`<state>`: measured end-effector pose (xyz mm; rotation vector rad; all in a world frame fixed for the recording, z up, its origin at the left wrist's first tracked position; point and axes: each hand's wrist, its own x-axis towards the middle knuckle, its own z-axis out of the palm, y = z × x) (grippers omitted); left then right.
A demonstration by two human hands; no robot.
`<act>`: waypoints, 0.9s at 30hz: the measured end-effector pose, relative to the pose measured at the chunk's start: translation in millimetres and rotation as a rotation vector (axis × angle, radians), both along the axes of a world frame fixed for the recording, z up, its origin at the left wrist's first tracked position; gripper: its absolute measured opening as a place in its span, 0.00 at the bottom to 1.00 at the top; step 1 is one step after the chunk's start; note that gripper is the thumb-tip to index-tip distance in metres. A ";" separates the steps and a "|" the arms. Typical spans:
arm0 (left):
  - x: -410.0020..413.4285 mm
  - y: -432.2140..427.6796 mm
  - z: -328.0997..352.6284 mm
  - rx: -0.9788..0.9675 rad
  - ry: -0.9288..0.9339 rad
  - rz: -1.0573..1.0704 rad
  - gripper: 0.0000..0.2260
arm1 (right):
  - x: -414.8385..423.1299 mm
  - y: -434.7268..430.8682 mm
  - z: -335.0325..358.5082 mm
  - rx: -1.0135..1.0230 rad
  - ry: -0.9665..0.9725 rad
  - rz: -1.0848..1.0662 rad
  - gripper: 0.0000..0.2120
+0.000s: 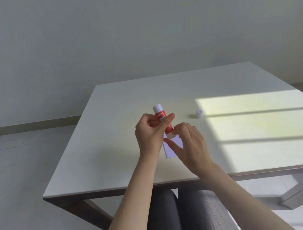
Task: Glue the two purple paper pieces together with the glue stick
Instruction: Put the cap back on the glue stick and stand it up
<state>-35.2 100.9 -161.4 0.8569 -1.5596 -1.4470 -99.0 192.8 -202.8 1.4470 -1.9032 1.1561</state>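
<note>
My left hand grips a red glue stick, tilted, its white base pointing up and away and its glue end down on pale purple paper. The paper lies on the white table between my hands. I make out what look like two overlapping pieces, one a long strip running toward me, the other angled to the right. My right hand presses the paper down with its fingers just beside the glue end, its thumb across the strip. The paper's upper part is hidden by both hands.
The glue stick's white cap stands on the table to the right of my hands, at the edge of a bright sunlit patch. My knees are under the table's near edge. Grey floor lies to the left.
</note>
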 end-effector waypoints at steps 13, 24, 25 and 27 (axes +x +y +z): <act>23.5 -21.3 -7.9 -0.547 -0.298 0.159 0.11 | -121.5 -5.4 -24.3 0.667 -0.070 -0.363 0.19; 22.9 -13.0 -8.5 -0.662 -0.389 0.114 0.11 | -41.9 -3.7 61.3 0.131 -0.739 0.319 0.09; 24.1 -13.2 -8.6 -0.675 -0.395 0.098 0.11 | -38.9 -3.5 62.8 0.153 -0.701 0.310 0.09; 26.8 -13.3 -8.9 -0.691 -0.393 0.066 0.12 | -34.3 -3.2 64.8 0.205 -0.621 0.299 0.09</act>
